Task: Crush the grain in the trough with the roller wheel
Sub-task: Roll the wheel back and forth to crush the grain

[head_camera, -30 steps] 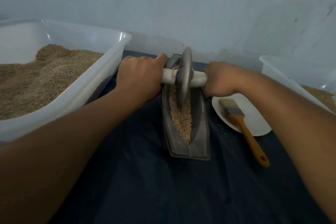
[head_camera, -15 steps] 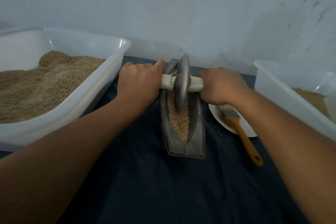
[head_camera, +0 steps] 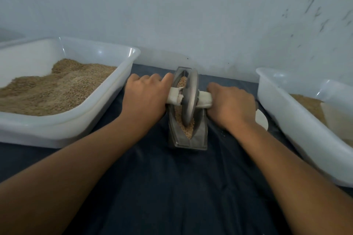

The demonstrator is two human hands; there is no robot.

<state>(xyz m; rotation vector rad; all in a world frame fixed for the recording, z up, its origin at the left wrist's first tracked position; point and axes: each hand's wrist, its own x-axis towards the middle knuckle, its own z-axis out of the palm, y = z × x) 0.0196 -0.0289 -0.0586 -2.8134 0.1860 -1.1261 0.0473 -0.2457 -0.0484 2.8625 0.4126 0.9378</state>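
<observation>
Between my hands at twelve o'clock, roller wheel (head_camera: 189, 99) standing in the grain-filled trough (head_camera: 200, 135), my left hand (head_camera: 145, 97) and right hand (head_camera: 231, 105) gripping its wrapped axle ends, forearms reaching forward.

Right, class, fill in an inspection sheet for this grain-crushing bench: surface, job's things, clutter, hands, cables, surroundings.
Surface: dark cloth, a few specks by the right wrist.
Job's things: roller wheel upright in the trough, standing in the grain.
Clutter: left tub and right tub, both holding grain; white plate mostly hidden.
Hands: left hand and right hand each grip a wrapped axle end.
Cables: nothing seen.
Surroundings: pale wall, dark marks at right.
</observation>
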